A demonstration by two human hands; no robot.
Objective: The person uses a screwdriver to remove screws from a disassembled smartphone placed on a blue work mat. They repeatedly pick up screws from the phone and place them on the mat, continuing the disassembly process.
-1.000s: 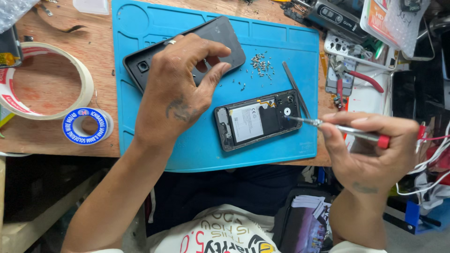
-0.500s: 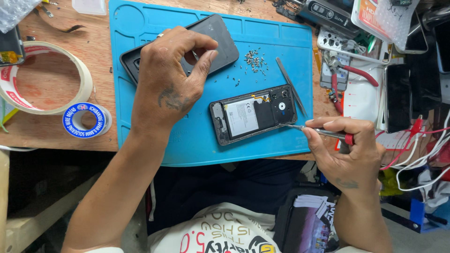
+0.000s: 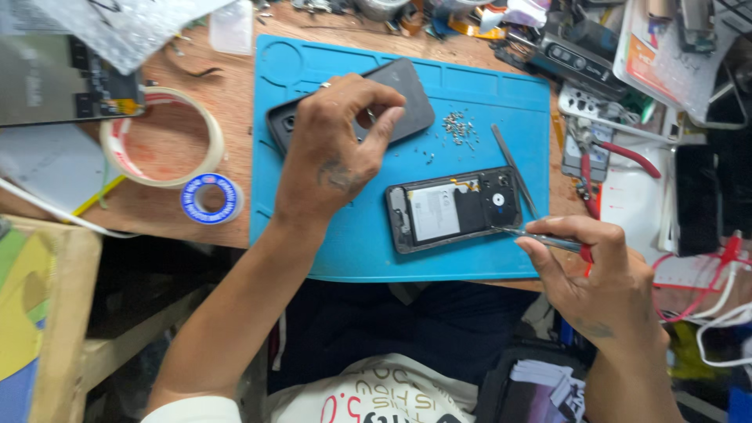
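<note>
Left hand (image 3: 337,153): your fingers pinch the dark back cover (image 3: 403,98), as before.
Right hand (image 3: 591,274): your screwdriver (image 3: 540,239) grip has shifted to the opened phone's (image 3: 454,207) edge.

My left hand (image 3: 333,160) has a dark tattoo on its back and a ring on one finger. My right hand (image 3: 599,278) is bare, with a small mark near the wrist. I'm wearing a white shirt with printed lettering.

The left hand (image 3: 337,157) covers the middle of the dark back cover (image 3: 407,98), hiding what its fingertips pinch. The screws (image 3: 458,127) at one o'clock of the opened phone (image 3: 454,210) are too small to count. The right hand's (image 3: 595,274) grip hides the screwdriver (image 3: 540,237) handle. The top edge crops the clutter.
</note>
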